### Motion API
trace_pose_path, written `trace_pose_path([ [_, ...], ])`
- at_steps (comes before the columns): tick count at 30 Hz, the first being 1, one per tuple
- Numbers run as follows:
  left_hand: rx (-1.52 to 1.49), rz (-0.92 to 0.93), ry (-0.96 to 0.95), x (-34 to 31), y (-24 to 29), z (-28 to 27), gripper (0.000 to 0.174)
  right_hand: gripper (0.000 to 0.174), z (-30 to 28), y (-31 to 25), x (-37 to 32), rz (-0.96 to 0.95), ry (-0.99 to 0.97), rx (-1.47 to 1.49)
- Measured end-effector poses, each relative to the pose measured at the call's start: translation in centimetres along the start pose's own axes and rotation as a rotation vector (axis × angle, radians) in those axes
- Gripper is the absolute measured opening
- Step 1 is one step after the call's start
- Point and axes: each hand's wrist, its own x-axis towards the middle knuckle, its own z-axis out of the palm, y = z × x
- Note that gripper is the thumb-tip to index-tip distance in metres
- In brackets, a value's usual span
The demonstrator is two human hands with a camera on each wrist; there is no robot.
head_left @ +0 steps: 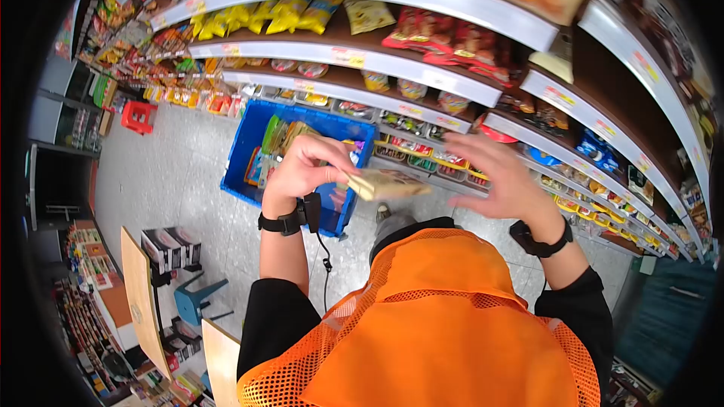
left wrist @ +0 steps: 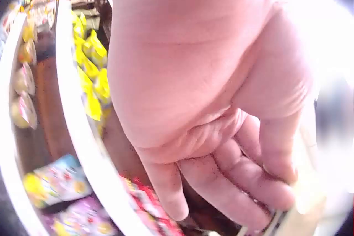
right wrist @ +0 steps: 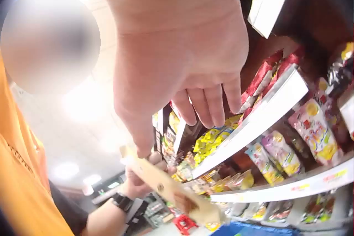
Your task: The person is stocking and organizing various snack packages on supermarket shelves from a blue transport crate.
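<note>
In the head view my left hand (head_left: 305, 166) pinches the edge of a flat, pale yellow packet (head_left: 388, 184) between thumb and fingers, above a blue crate (head_left: 232, 152). My right hand (head_left: 498, 181) is at the packet's other side with its fingers spread and nothing held. The left wrist view shows the left hand (left wrist: 204, 81) with its fingertips at the pale packet, which is mostly cut off at the lower edge. In the right wrist view the right hand (right wrist: 182, 64) has extended fingers, and the packet (right wrist: 171, 187) lies beyond its thumb.
Shelves (head_left: 422, 71) of bagged snacks run across the front and right. Packets (head_left: 273, 136) lie inside the crate. A red stool (head_left: 138, 117) stands on the floor at the left, with a blue stool (head_left: 197, 298) and wooden tabletops (head_left: 143, 301) at the lower left.
</note>
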Motion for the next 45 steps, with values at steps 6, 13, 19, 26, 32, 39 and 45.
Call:
trace_pose_path([
  [6,-0.236,0.230,-0.021,8.9,1.5,10.2,0.028,0.085,-5.2,2.2,-6.8,0.341,-0.656,0.861],
  [13,-0.133,-0.024,0.223,14.7,-1.1,19.6,0.040,0.066,-11.8,3.0,-16.8,0.510,0.101,0.909],
  [19,0.774,0.340,0.426,20.2,-1.8,22.2,0.051,0.054,-18.2,4.4,-19.2,0.644,0.402,0.396],
  [26,1.012,0.301,0.563,25.4,-5.0,21.8,0.071,0.058,-20.2,8.2,-12.2,0.731,0.544,-0.291],
  [32,0.960,0.281,0.533,25.4,-4.1,22.3,0.064,0.059,-19.8,12.5,-6.3,0.959,0.336,-0.486],
  [39,0.961,0.259,0.453,25.2,-3.1,20.7,0.057,0.059,-18.0,14.8,-2.1,0.942,0.250,-0.351],
  [45,0.925,0.295,0.403,25.5,-3.8,18.9,0.053,0.056,-17.7,18.5,-3.9,0.765,0.364,-0.059],
])
